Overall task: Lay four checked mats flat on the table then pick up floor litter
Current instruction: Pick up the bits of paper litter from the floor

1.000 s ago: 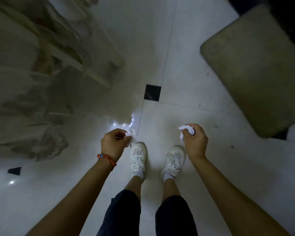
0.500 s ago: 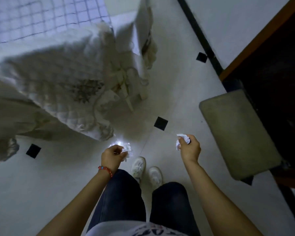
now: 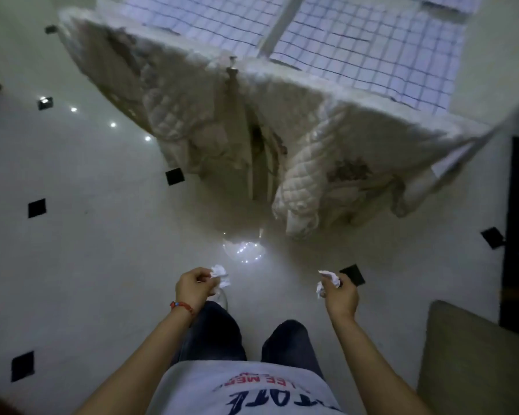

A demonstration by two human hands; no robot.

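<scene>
- The left hand (image 3: 194, 287) is curled closed around a crumpled white paper scrap (image 3: 220, 274), which sticks out past the thumb side toward the far right of the fist.
- A red beaded bracelet (image 3: 182, 307) sits on the left wrist.
- The right hand (image 3: 340, 293) is closed on a second crumpled white scrap (image 3: 327, 281); part of it pokes out above the knuckles and part hangs on the hand's left side.
- Both hands are held above the floor (image 3: 102, 265), apart from each other, with the person's dark trouser legs (image 3: 216, 333) below and between them.
- The floor is pale glossy tile with small black square insets (image 3: 36, 208); bright spots of light reflect in it just beyond the hands.
- At the far side stands the worktop (image 3: 468, 61), covered with checked mats (image 3: 357, 46) lying flat, white with a dark grid, a pale gap showing between two of them.
- A quilted white cloth (image 3: 303, 175) hangs from the worktop's near edge, bunched in folds and reaching close to the floor.
- At the near right lies a greyish-green floor mat (image 3: 474, 360), with a dark strip along the right wall beyond it.
- The person's grey shirt with printed lettering (image 3: 252, 390) fills the near edge of the view.
</scene>
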